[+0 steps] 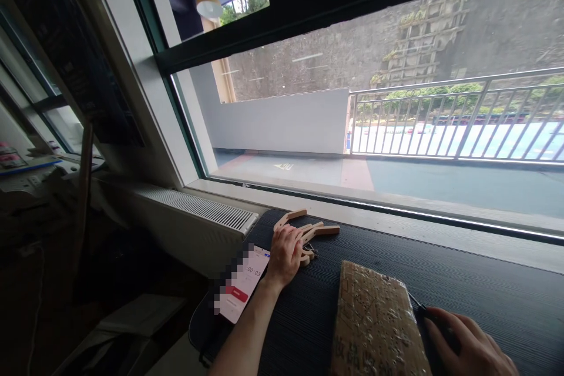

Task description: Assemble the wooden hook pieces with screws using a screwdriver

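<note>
At the far end of the dark table [497, 294], my left hand [285, 255] has its fingers curled over a small pile of light wooden pieces [326, 230]. These are flat, angled bars, some with holes in them. Small dark metal parts [311, 250] lie by my fingertips, too small to name surely. My right hand [467, 343] is closed round the dark handle of a screwdriver [419, 304]. Its thin shaft points toward a brown cardboard slab [374, 317] wrapped in clear tape, which lies between my hands.
A phone [244, 285] showing a running timer lies left of my left wrist, near the table's rounded edge. Beyond the table runs a window sill [352, 211] under a large window. A white radiator [198, 205] stands to the left.
</note>
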Tool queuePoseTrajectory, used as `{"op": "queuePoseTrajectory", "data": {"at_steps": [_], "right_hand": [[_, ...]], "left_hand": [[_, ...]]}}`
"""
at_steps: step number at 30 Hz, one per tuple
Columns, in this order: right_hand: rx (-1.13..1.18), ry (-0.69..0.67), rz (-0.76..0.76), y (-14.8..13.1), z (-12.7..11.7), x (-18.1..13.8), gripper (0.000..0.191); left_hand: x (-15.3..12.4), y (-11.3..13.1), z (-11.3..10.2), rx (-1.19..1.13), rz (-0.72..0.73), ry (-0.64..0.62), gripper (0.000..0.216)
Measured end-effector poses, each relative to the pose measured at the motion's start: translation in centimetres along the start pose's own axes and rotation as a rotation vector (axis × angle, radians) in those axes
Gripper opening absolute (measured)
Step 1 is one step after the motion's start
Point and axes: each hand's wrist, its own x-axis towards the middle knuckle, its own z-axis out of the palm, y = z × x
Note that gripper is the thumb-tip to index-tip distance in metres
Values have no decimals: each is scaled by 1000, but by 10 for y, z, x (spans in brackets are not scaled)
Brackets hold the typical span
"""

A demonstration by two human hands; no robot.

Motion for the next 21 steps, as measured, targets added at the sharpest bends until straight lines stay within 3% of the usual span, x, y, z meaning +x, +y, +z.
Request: {"op": "queuePoseTrajectory", "data": {"at_steps": [5,7,9,13,17,21], "right_hand": [[3,10,-19,-1,-3,-2,45],[-5,23,-39,-3,-4,-3,46],[-13,27,-53,-4,-5,-4,46],[-27,28,-74,-5,-6,-5,46],[-42,40,-73,-4,-6,-5,44],[-42,38,-80,-4,-6,-6,43]], "left_hand": [[-7,21,-46,-2,-196,47,24],[-21,32,-63,63,-297,-43,22],[-39,41,-71,158,-387,-211,21],[-65,50,-66,399,-513,-423,17],[-69,50,-58,502,-540,-474,22],[-54,59,-54,454,-507,-515,20]]}}
